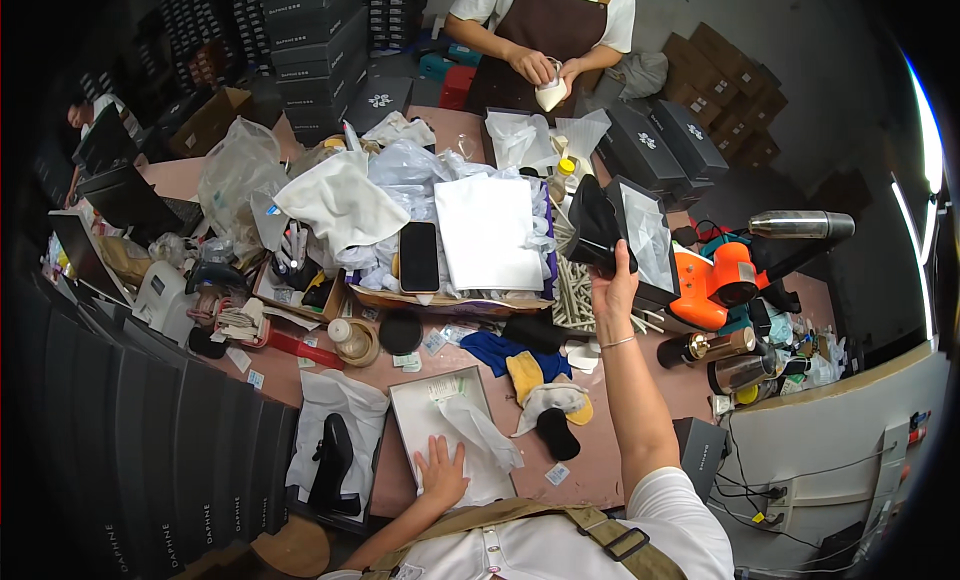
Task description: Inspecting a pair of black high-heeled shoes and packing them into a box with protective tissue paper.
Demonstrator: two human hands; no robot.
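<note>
Left hand: the left hand (442, 473) lies palm down with fingers spread, grasping nothing, inside a shallow grey box with a white lining (412, 412).
Right hand: the right hand (613, 295), arm outstretched, is closed around a glossy black shoe (598, 220).
Held shoe: at 12 o'clock from the right hand, beside the near-left edge of an open grey shoebox with white tissue (645, 240); whether they touch, I cannot tell.
Second shoe: a black heeled shoe (332, 465) lies in a tissue-lined box at 9 o'clock from the left hand.
Tight sides: from the right hand, white rods (572, 298) at 9 o'clock, a bright orange tool (712, 280) at 3.
Working room: pink tabletop (603, 450) shows between a rounded black pad (557, 435), at 2 o'clock from the left hand, and the right forearm.
Outer edges: stacked dark grey boxes (200, 430) at 9 o'clock from the left hand; a pale partition (830, 430) at 4 from the right.
</note>
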